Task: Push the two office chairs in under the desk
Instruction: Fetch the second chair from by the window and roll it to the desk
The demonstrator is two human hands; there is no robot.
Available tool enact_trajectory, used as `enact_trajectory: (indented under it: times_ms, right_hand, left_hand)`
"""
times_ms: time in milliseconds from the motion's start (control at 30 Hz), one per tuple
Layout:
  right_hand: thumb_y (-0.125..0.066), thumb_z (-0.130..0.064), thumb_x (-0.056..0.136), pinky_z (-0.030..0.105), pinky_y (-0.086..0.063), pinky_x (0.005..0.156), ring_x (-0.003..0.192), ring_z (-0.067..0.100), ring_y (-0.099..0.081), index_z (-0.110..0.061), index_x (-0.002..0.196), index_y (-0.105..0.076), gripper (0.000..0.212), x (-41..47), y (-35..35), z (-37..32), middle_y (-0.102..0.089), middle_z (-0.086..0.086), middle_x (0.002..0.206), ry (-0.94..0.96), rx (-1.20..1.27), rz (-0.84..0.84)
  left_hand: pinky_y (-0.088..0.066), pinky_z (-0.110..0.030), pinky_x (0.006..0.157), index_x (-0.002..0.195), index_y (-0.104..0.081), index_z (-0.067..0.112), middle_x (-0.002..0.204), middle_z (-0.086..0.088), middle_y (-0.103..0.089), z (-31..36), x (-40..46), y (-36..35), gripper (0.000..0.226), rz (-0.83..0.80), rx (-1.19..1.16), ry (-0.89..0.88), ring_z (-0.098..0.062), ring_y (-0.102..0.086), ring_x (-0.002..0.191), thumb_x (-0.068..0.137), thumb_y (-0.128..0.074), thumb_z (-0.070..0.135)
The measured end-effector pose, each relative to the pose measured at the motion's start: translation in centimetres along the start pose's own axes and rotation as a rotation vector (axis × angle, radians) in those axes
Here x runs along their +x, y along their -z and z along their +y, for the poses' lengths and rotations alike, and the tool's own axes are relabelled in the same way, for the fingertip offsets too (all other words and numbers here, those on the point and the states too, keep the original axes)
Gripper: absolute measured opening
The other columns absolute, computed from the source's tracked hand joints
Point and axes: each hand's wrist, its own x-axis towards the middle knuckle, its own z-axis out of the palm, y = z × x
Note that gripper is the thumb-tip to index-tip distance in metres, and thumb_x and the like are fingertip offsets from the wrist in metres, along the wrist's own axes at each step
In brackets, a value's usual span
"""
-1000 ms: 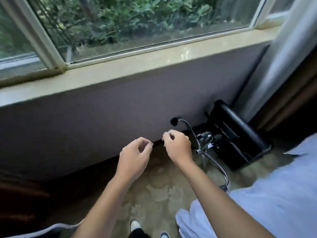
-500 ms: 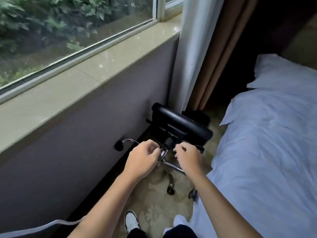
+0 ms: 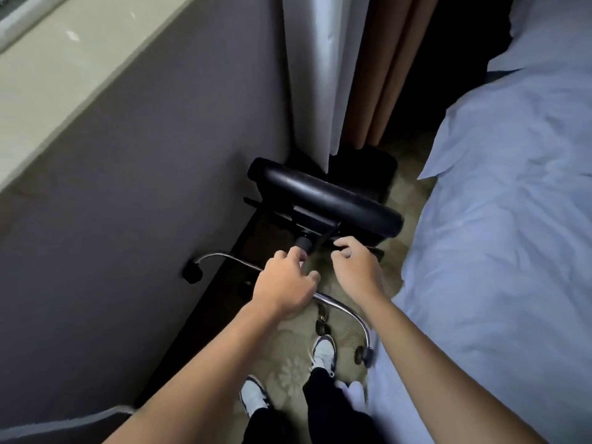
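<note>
Patterned carpet (image 3: 288, 376) runs between a grey wall (image 3: 134, 193) and a bed (image 3: 512, 235). An overturned office chair (image 3: 326, 200) lies on its side just beyond the fingertips. The left hand (image 3: 285, 283) curls loosely by the chrome base (image 3: 339, 304); the right hand (image 3: 355, 267) curls near the seat's underside. Whether either grips is unclear.

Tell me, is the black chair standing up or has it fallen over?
Fallen over. The office chair lies on its side by the wall, its chrome legs and wheels off the floor, pointing toward the person.
</note>
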Motion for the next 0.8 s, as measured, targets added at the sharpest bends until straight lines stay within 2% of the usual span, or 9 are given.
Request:
enact_trajectory:
  times_ms: [67,167,300,400,533,633,700,767,800]
  right_hand:
    - [-0.050,-0.025,0.089,0.033,-0.043,0.077,0.103,0.020,-0.056,-0.026,0.120,-0.056,0.032,4.4,-0.4,1.1,-0.061,-0.002,0.112,0.018,-0.048,0.001]
    - [-0.048,-0.025,0.090,0.040,-0.043,0.089,0.120,0.025,-0.045,-0.026,0.131,-0.048,0.042,10.2,-0.9,3.0,-0.050,0.004,0.132,0.027,-0.206,0.031]
    - [-0.049,-0.024,0.088,0.042,-0.033,0.103,0.134,0.030,-0.028,-0.020,0.140,-0.034,0.054,16.3,-2.3,5.3,-0.035,0.012,0.145,0.155,-0.516,0.018]
    - [-0.055,-0.028,0.086,0.046,-0.025,0.109,0.144,0.034,-0.009,-0.022,0.146,-0.024,0.067,20.7,-4.1,5.8,-0.021,0.015,0.154,0.220,-0.656,0.018]
    - [-0.066,-0.037,0.080,0.054,-0.014,0.114,0.146,0.039,0.001,-0.023,0.150,-0.012,0.089,25.5,-6.3,6.2,-0.012,0.020,0.157,0.259,-0.807,-0.012]
    - [-0.071,-0.043,0.076,0.059,-0.010,0.114,0.146,0.040,0.001,-0.025,0.152,-0.005,0.103,28.0,-7.5,6.8,-0.012,0.022,0.157,0.274,-0.903,-0.020]
    - [-0.074,-0.045,0.073,0.059,-0.013,0.114,0.145,0.040,-0.006,-0.026,0.152,-0.004,0.107,29.1,-8.0,7.3,-0.018,0.023,0.155,0.275,-0.903,-0.004]
    - [-0.075,-0.046,0.070,0.055,-0.022,0.111,0.136,0.039,-0.028,-0.024,0.150,-0.010,0.106,29.6,-8.6,7.7,-0.036,0.022,0.143,0.310,-0.910,0.071]
    - [-0.075,-0.047,0.069,0.052,-0.027,0.107,0.126,0.037,-0.039,-0.024,0.149,-0.014,0.104,29.6,-8.8,8.0,-0.045,0.020,0.133,0.337,-0.917,0.121]
  left_hand:
    - [-0.041,-0.040,0.097,0.129,-0.046,0.026,0.126,-0.007,-0.049,-0.3,3.9,-1.5,0.051,-0.015,0.074,0.066,-0.028,-0.046,0.119,0.083,-0.053,0.046]
    - [-0.036,-0.045,0.101,0.135,-0.040,0.025,0.132,-0.009,-0.044,-1.3,8.8,-4.3,0.058,-0.076,0.181,0.187,-0.031,-0.040,0.126,0.084,-0.053,0.050]
    - [-0.033,-0.047,0.101,0.136,-0.036,0.023,0.135,-0.010,-0.041,-3.0,13.5,-8.9,0.060,-0.160,0.317,0.263,-0.032,-0.037,0.128,0.086,-0.050,0.053]
    - [-0.033,-0.048,0.100,0.137,-0.035,0.023,0.134,-0.010,-0.040,-4.5,16.3,-11.7,0.059,-0.210,0.375,0.338,-0.031,-0.037,0.128,0.088,-0.048,0.053]
    - [-0.036,-0.041,0.090,0.134,-0.035,0.023,0.129,-0.008,-0.042,-7.0,17.8,-14.2,0.059,-0.245,0.457,0.416,-0.028,-0.042,0.122,0.085,-0.055,0.049]
    - [-0.036,-0.037,0.075,0.126,-0.039,0.022,0.117,-0.008,-0.049,-8.7,18.2,-15.5,0.052,-0.260,0.468,0.458,-0.028,-0.051,0.109,0.082,-0.058,0.041]
    - [-0.037,-0.030,0.064,0.116,-0.047,0.019,0.093,-0.001,-0.055,-9.5,18.6,-15.8,0.041,-0.232,0.461,0.442,-0.022,-0.056,0.086,0.080,-0.057,0.037]
    - [-0.031,-0.026,0.049,0.097,-0.058,0.018,0.069,0.005,-0.048,-10.1,19.1,-15.7,0.029,-0.186,0.445,0.435,-0.012,-0.045,0.060,0.076,-0.059,0.038]
    - [-0.028,-0.025,0.046,0.088,-0.059,0.018,0.065,0.006,-0.046,-10.3,19.2,-15.7,0.024,-0.174,0.439,0.441,-0.011,-0.040,0.055,0.074,-0.060,0.038]
